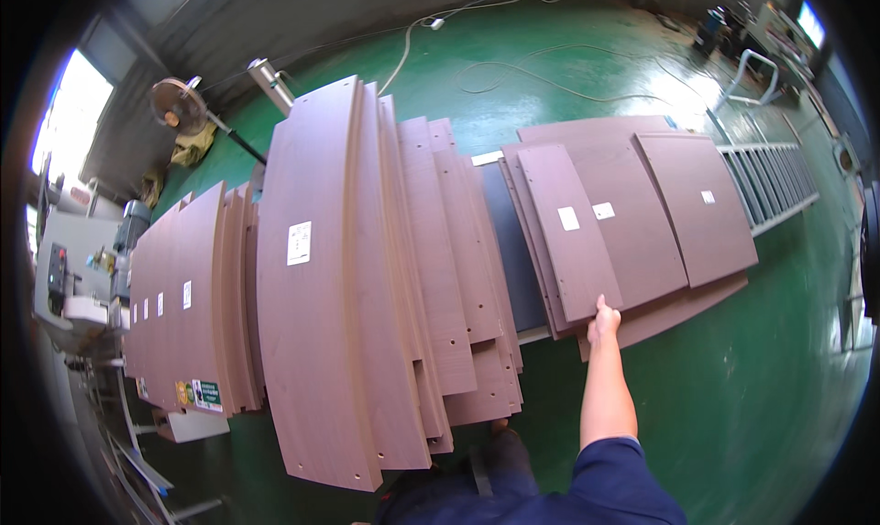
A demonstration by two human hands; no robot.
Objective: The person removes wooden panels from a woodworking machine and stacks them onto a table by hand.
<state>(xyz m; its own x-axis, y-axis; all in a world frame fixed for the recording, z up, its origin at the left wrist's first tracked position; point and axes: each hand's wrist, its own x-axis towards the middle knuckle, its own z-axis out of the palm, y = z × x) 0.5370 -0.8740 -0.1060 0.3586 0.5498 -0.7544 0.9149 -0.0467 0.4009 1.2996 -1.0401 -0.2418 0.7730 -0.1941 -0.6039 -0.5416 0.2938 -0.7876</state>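
Observation:
My right hand (pixel 604 322) reaches forward and grips the near edge of a narrow brown wood-grain panel (pixel 573 241), thumb on top and fingers partly hidden beneath it. That panel carries a white label (pixel 568 219) and lies over other panels. Beside it is a wide brown panel (pixel 632 222) with its own label, overlapped on the right by a smaller panel (pixel 701 204). My left hand is not visible. In front of me, a tall stack of long, slightly curved panels (pixel 321 158) leans in overlapping layers, several with drilled holes near their ends.
Another stack of labelled panels (pixel 188 296) is at the left, near a grey machine (pixel 73 250). A fan (pixel 179 108) stands behind. A roller conveyor (pixel 770 186) extends right, near a bent metal handle (pixel 752 76). A cable (pixel 550 83) crosses the green floor.

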